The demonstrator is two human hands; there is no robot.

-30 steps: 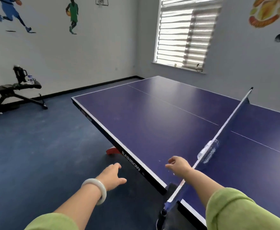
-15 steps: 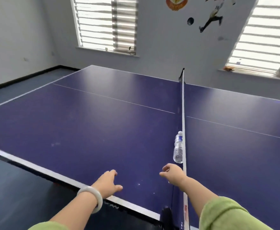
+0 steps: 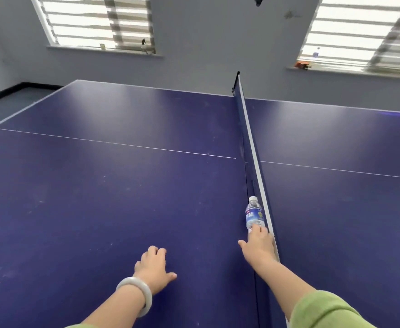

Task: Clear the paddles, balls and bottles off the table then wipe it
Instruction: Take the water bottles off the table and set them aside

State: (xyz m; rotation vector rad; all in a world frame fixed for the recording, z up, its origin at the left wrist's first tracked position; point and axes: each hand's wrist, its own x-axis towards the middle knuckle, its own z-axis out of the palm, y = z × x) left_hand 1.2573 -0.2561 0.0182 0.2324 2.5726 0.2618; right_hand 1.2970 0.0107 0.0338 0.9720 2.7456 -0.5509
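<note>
1. Table-tennis table point(image 3: 99, 209): its blue top fills the view, with pale dusty smudges toward 9 o'clock. No paddles or balls show on the part in view, so little seems left to clear before wiping.
2. Left hand point(image 3: 155, 268) is low over the top, touching or just above it, I cannot tell which. Its fingers are loosely bent and hold nothing. A pale bangle point(image 3: 132, 281) sits on the wrist; if the person leans on this hand during the reach, the bangle could knock the surface.
3. Right hand point(image 3: 259, 247), at 3 o'clock of the left, is spread with the thumb wide. Its fingertips touch the lower part of the water bottle point(image 3: 254, 214) but are not wrapped round it.
4. Water bottle: it is at 12 o'clock of that hand, seemingly upright, just beside the net point(image 3: 253, 147) on its left side. A push rather than a grasp could tip it, so it rolls off toward 12 o'clock or wedges against the net. Thin plastic may also give and slip.
</note>
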